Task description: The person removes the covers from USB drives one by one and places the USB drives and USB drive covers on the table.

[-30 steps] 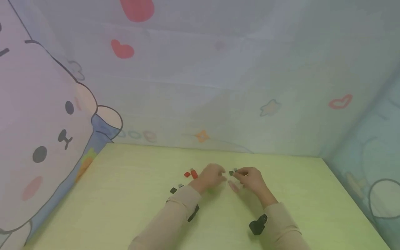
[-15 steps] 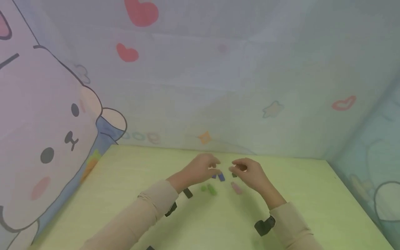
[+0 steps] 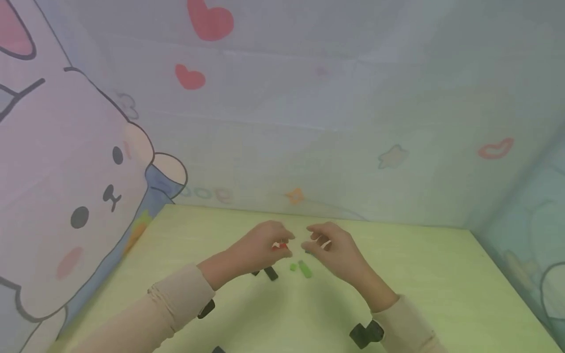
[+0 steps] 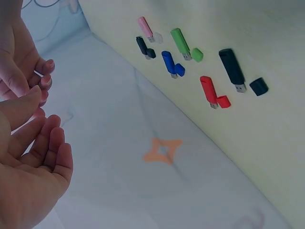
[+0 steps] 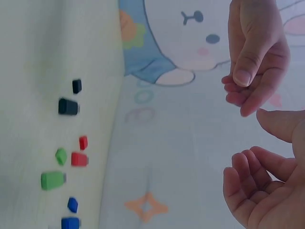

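My left hand (image 3: 265, 245) and right hand (image 3: 333, 250) hover above the table with loosely bent fingers, holding nothing. In the left wrist view, uncapped USB sticks lie in pairs with their caps: pink (image 4: 146, 29), small black (image 4: 141, 45), green (image 4: 180, 41), blue (image 4: 168, 63), red (image 4: 208, 89) and large black (image 4: 231, 67). Beside the largest stick is its black cap (image 4: 259, 86); the pink one has a clear cap (image 4: 158, 37). From the head, my left hand partly hides the red stick, and my right hand hides the pink and small black ones.
The pale yellow-green table (image 3: 423, 274) extends to both sides of the hands. A printed cloth (image 3: 273, 122) with a rabbit and hearts hangs behind its back edge. Dark wrist cameras (image 3: 366, 334) are strapped at my sleeves.
My right hand has risen off the small black stick and its cap and moved slightly left. My left hand has moved left, uncovering the green stick. The head view has shifted.
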A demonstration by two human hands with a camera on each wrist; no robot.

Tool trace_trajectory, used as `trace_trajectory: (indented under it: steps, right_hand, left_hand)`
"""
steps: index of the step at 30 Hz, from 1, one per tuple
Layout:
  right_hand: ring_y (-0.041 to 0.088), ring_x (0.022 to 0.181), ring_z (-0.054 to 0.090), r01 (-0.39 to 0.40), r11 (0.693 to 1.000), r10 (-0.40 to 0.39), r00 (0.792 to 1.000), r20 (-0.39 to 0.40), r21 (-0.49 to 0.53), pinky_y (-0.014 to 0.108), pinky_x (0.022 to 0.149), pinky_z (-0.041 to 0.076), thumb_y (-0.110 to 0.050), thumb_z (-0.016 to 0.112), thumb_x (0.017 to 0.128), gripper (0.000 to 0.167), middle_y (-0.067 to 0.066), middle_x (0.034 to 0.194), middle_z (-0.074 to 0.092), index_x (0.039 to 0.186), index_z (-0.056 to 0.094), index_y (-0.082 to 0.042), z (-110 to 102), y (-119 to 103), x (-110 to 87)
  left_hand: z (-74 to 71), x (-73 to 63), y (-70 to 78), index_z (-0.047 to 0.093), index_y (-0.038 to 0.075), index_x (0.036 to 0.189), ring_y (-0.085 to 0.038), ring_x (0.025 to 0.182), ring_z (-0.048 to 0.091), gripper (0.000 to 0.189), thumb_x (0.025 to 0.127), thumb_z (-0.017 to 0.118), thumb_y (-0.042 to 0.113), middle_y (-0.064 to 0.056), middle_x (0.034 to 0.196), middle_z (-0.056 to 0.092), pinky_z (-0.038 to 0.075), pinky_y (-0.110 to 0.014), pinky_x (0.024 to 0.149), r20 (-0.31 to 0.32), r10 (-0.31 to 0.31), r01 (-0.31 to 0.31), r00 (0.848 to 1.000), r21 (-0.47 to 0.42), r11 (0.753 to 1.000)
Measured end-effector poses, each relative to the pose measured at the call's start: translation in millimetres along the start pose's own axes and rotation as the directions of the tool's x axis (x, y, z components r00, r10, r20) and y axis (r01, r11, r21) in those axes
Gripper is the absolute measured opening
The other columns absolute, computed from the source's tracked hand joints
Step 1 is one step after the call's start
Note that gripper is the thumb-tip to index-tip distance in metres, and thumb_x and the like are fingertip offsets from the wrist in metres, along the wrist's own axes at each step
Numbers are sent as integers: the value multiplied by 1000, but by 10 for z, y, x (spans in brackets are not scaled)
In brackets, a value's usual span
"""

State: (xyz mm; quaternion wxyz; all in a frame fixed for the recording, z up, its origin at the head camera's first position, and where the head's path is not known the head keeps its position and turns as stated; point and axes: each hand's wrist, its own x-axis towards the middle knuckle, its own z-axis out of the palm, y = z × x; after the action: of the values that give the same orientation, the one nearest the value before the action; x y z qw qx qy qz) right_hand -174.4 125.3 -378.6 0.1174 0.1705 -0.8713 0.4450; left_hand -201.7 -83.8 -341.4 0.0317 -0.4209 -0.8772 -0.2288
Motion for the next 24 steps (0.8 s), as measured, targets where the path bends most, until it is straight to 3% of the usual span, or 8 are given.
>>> trace_trajectory:
  steps: [14, 24]
  right_hand:
    - [15, 87, 56, 144, 988, -148, 984, 101, 47, 30, 73, 52, -24, 71, 88, 34, -5, 94, 58, 117, 65, -7, 522, -326, -259]
    - [10, 87, 57, 197, 979, -204, 961, 187, 52, 20, 72, 49, -26, 70, 89, 35, -1, 98, 58, 116, 63, -5, 919, -399, -453]
  left_hand:
    - [-185, -653, -203, 66, 6, 116, -15, 94, 57, 30, 88, 70, 14, 2, 103, 64, 49, -34, 80, 8, -68, 69, 998, -72, 995]
    - [-43, -1011, -296, 66, 10, 114, -10, 93, 55, 29, 86, 72, 14, 6, 103, 63, 49, -31, 79, -23, -37, 34, 999, -127, 991]
